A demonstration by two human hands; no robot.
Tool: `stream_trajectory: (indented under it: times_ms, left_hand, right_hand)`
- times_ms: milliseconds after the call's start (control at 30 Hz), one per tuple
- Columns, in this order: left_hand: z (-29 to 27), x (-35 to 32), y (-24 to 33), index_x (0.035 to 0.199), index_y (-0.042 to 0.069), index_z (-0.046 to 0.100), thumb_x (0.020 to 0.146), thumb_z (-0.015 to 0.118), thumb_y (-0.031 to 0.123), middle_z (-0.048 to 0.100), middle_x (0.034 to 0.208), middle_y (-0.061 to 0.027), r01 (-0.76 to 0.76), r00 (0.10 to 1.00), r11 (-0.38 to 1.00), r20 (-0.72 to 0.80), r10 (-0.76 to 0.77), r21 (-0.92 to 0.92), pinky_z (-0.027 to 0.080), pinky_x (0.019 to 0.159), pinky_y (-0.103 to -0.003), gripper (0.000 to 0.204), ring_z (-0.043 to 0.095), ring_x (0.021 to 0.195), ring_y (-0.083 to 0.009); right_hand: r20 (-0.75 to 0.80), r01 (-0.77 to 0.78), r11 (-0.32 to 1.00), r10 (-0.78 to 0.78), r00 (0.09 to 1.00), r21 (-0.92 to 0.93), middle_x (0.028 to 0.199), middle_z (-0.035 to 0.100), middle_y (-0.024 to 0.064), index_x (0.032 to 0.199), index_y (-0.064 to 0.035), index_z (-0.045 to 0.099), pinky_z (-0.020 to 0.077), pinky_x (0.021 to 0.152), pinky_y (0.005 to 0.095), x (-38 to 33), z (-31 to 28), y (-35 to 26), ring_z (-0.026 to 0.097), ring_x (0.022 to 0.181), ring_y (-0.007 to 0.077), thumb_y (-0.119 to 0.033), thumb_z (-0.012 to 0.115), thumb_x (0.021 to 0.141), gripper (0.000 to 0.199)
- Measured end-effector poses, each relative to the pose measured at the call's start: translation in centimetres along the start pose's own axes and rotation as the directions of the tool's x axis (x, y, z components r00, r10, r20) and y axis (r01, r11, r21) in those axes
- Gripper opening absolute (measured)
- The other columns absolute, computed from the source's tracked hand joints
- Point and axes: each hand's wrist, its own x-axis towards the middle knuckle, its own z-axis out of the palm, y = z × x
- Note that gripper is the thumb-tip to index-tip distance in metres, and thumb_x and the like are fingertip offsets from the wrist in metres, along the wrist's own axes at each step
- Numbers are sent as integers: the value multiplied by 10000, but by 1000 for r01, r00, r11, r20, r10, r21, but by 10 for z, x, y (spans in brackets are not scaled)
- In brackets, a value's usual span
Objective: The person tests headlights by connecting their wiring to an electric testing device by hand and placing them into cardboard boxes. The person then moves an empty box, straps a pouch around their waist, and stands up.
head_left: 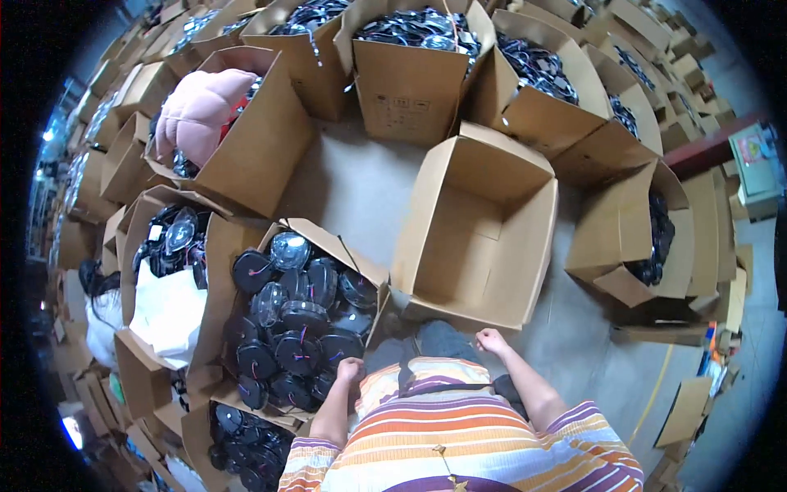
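Note:
My left hand [351,371] hangs at my left side with its fingers curled closed. It is nearest to a carton of black round lamp-like units [299,353], some with clear domes and thin coloured wires. My right hand [492,339] is closed in a loose fist near the front edge of a large open cardboard box [467,254]. Nothing shows in either hand. The box has bare brown walls and a bare bottom, and its flaps stand outward. Whether my right hand touches its rim, I cannot tell.
Full cartons [418,94] of dark, tangled parts curve around the far side. A pink cushion-like item [201,115] tops one at the left. White sheeting [168,312] covers part of another carton. At the right stands a half-filled carton [648,238] on the grey floor [352,172].

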Motion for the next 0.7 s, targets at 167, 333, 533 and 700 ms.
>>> stream_trajectory:
  times_ms: [167,333,533,700]
  left_hand:
    - [-46,33,-26,642,13,538,616,407,-19,491,517,-52,-28,998,998,-61,32,63,336,389,-235,137,431,425,-118]
    - [-45,57,2,670,9,535,616,373,-23,483,504,-51,-110,994,993,29,109,37,331,369,-229,174,431,412,-117]
    - [-9,73,21,689,12,541,638,365,-2,511,565,-58,-216,971,976,97,218,-29,387,450,-224,183,467,467,-124]
    - [9,85,-3,662,28,566,602,425,34,531,575,-62,-256,966,960,77,248,117,380,471,-238,153,481,512,-126]
  right_hand:
    - [-25,-98,995,98,995,4,562,487,44,697,-15,483,341,369,206,-30,17,20,443,430,93,-198,407,748,204]
    - [-111,-91,995,96,989,51,552,485,39,697,-18,484,344,380,204,-50,19,11,447,439,94,-201,400,749,207]
    - [-140,-73,996,66,988,-47,548,492,39,679,-23,489,352,403,218,-53,8,-10,449,451,99,-211,403,739,216]
    - [-88,-20,997,13,996,-68,526,503,44,609,-32,497,358,395,233,-24,-12,-28,455,439,102,-240,409,721,252]
